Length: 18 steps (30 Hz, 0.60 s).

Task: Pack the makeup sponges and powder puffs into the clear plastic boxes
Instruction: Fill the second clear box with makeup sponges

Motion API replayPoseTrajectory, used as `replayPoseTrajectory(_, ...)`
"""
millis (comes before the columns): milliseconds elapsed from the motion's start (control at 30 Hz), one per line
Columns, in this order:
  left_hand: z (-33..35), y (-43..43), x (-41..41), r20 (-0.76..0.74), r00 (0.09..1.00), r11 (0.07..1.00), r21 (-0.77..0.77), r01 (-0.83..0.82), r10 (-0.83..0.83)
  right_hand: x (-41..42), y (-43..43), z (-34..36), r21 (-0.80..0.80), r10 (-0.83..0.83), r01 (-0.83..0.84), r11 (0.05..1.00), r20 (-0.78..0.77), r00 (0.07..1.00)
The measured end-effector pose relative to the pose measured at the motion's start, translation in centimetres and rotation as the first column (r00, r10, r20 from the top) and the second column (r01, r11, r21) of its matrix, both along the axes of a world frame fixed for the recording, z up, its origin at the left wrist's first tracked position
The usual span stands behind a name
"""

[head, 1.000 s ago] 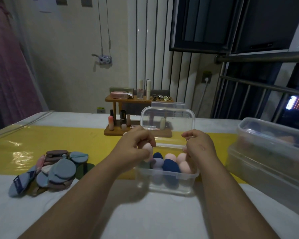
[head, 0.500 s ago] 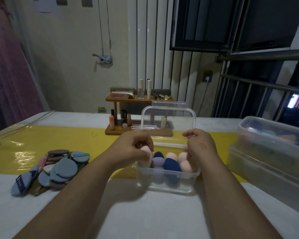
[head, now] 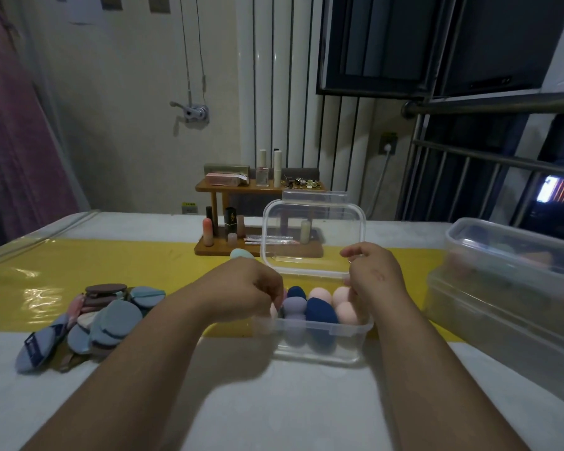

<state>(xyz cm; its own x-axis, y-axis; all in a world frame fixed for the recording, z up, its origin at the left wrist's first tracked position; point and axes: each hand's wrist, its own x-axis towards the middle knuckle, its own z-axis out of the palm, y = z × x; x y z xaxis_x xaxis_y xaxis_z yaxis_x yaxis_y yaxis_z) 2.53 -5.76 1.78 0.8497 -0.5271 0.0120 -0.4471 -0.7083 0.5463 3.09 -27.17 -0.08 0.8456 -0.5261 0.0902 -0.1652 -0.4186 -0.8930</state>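
A clear plastic box (head: 319,345) stands in the middle of the table, its lid (head: 313,232) tipped up behind it. Inside lie dark blue sponges (head: 319,309), a lavender one (head: 293,305) and peach ones (head: 345,310). My left hand (head: 245,288) is at the box's left end, its fingers curled round a pink sponge (head: 273,310) that is mostly hidden. With curled fingers my right hand (head: 375,275) grips the box's right rim by the lid's corner. A mint sponge (head: 241,253) lies on the table behind my left hand. Powder puffs (head: 108,320) are heaped at the left.
Two larger clear boxes (head: 508,288) are stacked at the right edge of the table. A wooden cosmetics shelf (head: 258,219) with bottles and lipsticks stands at the back, just behind the lid. A yellow runner (head: 79,265) crosses the table.
My left hand has lowered the pink sponge into the box's left end, so little of it shows now. My right hand has stayed at the right rim.
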Motion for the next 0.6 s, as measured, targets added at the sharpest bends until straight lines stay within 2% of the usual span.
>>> replayPoseTrajectory(300, 0.6, -1.6, 0.7, 0.123, 0.988, 0.928, 0.371, 0.038, -0.09, -0.1, -0.1, 0.1, -0.033, 0.007, -0.008, 0.999, -0.011, 1.0)
replayPoseTrajectory(467, -0.1, -1.9, 1.0, 0.153, 0.984, 0.92, 0.39, 0.025, -0.091, 0.0, -0.1, 0.1, -0.021, 0.001, -0.001, 1.0, -0.008, 1.0)
replayPoseTrajectory(600, 0.0, -1.5, 1.1, 0.107, 0.992, 0.946, 0.322, 0.026, -0.063, 0.0, -0.1, 0.1, -0.036, 0.007, -0.008, 0.999, -0.015, 1.0)
